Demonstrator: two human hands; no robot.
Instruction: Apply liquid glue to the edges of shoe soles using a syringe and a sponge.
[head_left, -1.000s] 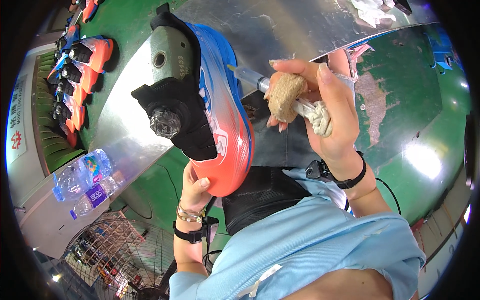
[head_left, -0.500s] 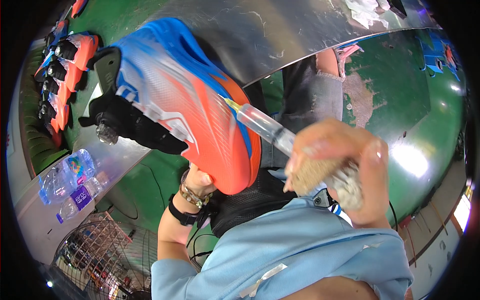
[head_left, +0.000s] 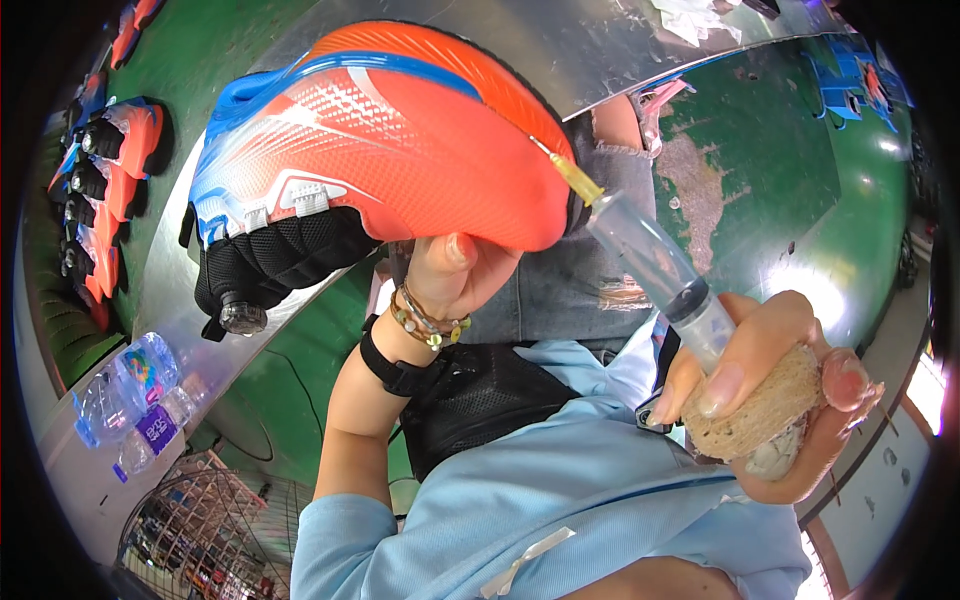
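My left hand (head_left: pixel 462 275) grips a sneaker (head_left: pixel 400 170) from beneath, near the toe. The sneaker is orange-red, white and blue, with black padded stuffing (head_left: pixel 285 252) in its opening. It is tipped on its side, so the orange edge of its sole (head_left: pixel 430 60) faces up and its toe points right. In my right hand (head_left: pixel 765 350) is a clear syringe (head_left: pixel 650 250) with a yellow needle base. Its thin needle tip lies at the sneaker's toe, by the sole edge; contact is hard to tell. The same hand also clasps a rough tan block (head_left: pixel 755 410) and a whitish lump (head_left: pixel 775 457).
Several similar sneakers (head_left: pixel 105 190) stand in a row at the left. Plastic bottles (head_left: pixel 135 385) lie on the pale table below them. A wire-guarded fan (head_left: pixel 205 530) is at lower left. The metal tabletop (head_left: pixel 560 40) lies beyond the sneaker, with crumpled white paper (head_left: pixel 695 18) on it.
The sneaker has rolled over, with its toe turned rightward and more of its sole edge showing. My right hand has moved right and down with the syringe, whose needle is now closer to the toe.
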